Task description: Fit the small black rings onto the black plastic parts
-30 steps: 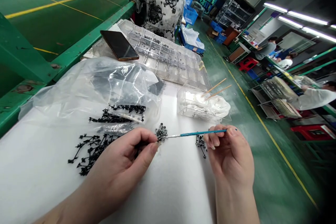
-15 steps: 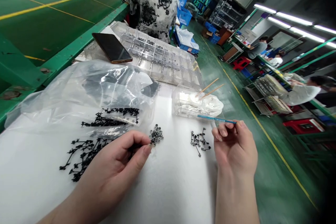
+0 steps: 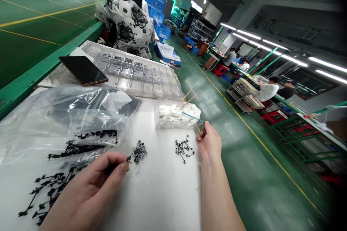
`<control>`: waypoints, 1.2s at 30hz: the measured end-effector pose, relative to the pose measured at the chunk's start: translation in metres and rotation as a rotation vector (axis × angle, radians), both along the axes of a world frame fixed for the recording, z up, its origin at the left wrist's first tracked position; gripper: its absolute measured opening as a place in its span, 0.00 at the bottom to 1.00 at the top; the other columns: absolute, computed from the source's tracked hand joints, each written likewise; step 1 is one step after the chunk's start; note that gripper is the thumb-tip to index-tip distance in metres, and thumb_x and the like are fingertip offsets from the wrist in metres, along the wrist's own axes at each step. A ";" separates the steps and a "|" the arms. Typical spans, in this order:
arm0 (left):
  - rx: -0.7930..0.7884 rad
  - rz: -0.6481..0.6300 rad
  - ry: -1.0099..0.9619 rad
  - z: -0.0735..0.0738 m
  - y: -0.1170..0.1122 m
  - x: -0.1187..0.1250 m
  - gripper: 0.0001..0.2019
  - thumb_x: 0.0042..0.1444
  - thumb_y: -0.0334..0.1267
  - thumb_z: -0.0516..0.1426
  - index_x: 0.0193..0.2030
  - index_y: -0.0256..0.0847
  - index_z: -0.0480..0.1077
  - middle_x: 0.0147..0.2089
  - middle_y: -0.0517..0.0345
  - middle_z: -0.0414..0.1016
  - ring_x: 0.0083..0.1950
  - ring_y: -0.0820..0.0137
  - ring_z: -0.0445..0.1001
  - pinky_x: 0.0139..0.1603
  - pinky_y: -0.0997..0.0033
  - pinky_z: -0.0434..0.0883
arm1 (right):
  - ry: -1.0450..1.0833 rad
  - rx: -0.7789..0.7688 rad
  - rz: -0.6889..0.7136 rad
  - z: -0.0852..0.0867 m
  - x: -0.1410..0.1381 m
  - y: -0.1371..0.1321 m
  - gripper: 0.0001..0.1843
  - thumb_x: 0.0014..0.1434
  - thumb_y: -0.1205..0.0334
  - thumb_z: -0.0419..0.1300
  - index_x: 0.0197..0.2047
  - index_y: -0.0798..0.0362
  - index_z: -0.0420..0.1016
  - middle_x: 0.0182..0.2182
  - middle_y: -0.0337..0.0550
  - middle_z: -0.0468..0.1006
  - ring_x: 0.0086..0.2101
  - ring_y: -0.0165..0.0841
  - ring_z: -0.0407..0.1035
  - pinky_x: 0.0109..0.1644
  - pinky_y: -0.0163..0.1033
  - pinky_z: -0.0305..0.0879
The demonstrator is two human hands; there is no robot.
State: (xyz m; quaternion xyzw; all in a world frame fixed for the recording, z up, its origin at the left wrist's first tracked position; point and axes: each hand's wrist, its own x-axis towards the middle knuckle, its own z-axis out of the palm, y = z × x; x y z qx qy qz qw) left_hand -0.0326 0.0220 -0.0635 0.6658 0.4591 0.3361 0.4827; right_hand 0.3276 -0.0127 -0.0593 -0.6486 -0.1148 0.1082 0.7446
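Observation:
My left hand [image 3: 92, 187] is closed in a pinch, with a small black part [image 3: 128, 158] showing at the fingertips. Beside those fingertips lies a heap of small black-and-grey rings [image 3: 139, 151]. My right hand [image 3: 210, 142] grips a thin blue stick [image 3: 194, 117] by one end. The stick's other end reaches over a clear plastic box [image 3: 157, 117] holding a white, soft-looking mass [image 3: 173, 110], where two wooden sticks [image 3: 188, 100] stand tilted. A small group of black stemmed parts [image 3: 183, 148] lies left of my right wrist. More such parts [image 3: 51, 191] are partly hidden behind my left hand.
A clear plastic bag [image 3: 78, 104] covers the left of the white tabletop [image 3: 162, 187], black parts at its mouth. Behind are a phone [image 3: 82, 70] and a compartmented clear tray [image 3: 168, 79] with small parts. A co-worker in a flowered top [image 3: 132, 25] sits beyond; green floor lies right.
The view has swung right and up, so the table things appear further left. The blue stick has moved to the box, its far end now over the white mass. My left hand still pinches near the rings.

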 end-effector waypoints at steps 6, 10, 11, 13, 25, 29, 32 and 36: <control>-0.123 0.042 -0.034 0.027 -0.008 0.009 0.17 0.66 0.60 0.60 0.41 0.50 0.78 0.34 0.61 0.78 0.33 0.65 0.76 0.34 0.74 0.75 | -0.319 0.009 -0.071 0.020 -0.043 -0.014 0.19 0.59 0.54 0.74 0.50 0.47 0.75 0.37 0.35 0.74 0.32 0.29 0.66 0.35 0.35 0.67; -0.162 0.040 -0.058 0.033 -0.009 0.011 0.15 0.67 0.58 0.60 0.41 0.50 0.77 0.32 0.64 0.76 0.33 0.67 0.75 0.34 0.76 0.73 | -0.825 -0.240 0.746 0.023 -0.100 -0.020 0.01 0.66 0.64 0.66 0.41 0.48 0.81 0.36 0.41 0.79 0.36 0.34 0.72 0.40 0.39 0.68; -0.153 0.016 -0.063 0.032 -0.007 0.010 0.14 0.67 0.57 0.60 0.41 0.50 0.77 0.34 0.63 0.77 0.34 0.68 0.75 0.34 0.77 0.73 | -0.901 -0.317 0.924 0.021 -0.112 -0.019 0.03 0.66 0.66 0.66 0.41 0.48 0.81 0.36 0.41 0.79 0.36 0.35 0.73 0.40 0.39 0.68; -0.135 -0.041 -0.072 0.028 -0.003 0.006 0.14 0.69 0.56 0.60 0.42 0.50 0.77 0.36 0.62 0.79 0.35 0.67 0.77 0.34 0.77 0.75 | -0.996 -0.454 1.104 0.017 -0.128 -0.016 0.05 0.65 0.68 0.65 0.41 0.48 0.80 0.38 0.42 0.79 0.37 0.36 0.73 0.41 0.41 0.68; -0.050 -0.144 -0.015 0.026 -0.003 0.003 0.13 0.73 0.53 0.56 0.45 0.48 0.76 0.41 0.59 0.81 0.42 0.64 0.79 0.36 0.73 0.74 | -1.012 -0.618 1.093 0.007 -0.138 -0.005 0.05 0.61 0.70 0.65 0.35 0.51 0.77 0.35 0.43 0.80 0.35 0.36 0.73 0.40 0.42 0.67; -0.020 -0.177 -0.011 0.029 -0.006 0.007 0.11 0.74 0.48 0.55 0.44 0.48 0.74 0.38 0.61 0.79 0.39 0.66 0.78 0.36 0.69 0.69 | -0.673 -0.397 1.091 0.016 -0.135 -0.011 0.07 0.59 0.71 0.66 0.35 0.49 0.78 0.33 0.39 0.81 0.33 0.33 0.73 0.37 0.39 0.67; 0.042 -0.236 -0.025 0.030 -0.008 0.009 0.11 0.75 0.44 0.53 0.42 0.47 0.74 0.36 0.63 0.76 0.36 0.68 0.74 0.36 0.68 0.67 | -0.315 -0.201 1.104 0.023 -0.135 -0.018 0.08 0.61 0.70 0.69 0.41 0.47 0.83 0.36 0.38 0.84 0.35 0.32 0.77 0.41 0.38 0.73; 0.102 -0.286 -0.026 0.029 -0.009 0.012 0.11 0.76 0.40 0.52 0.42 0.46 0.73 0.36 0.63 0.75 0.36 0.69 0.72 0.38 0.68 0.67 | -0.175 -0.072 1.137 0.029 -0.137 -0.024 0.09 0.64 0.65 0.73 0.45 0.41 0.88 0.40 0.39 0.85 0.40 0.32 0.79 0.43 0.36 0.74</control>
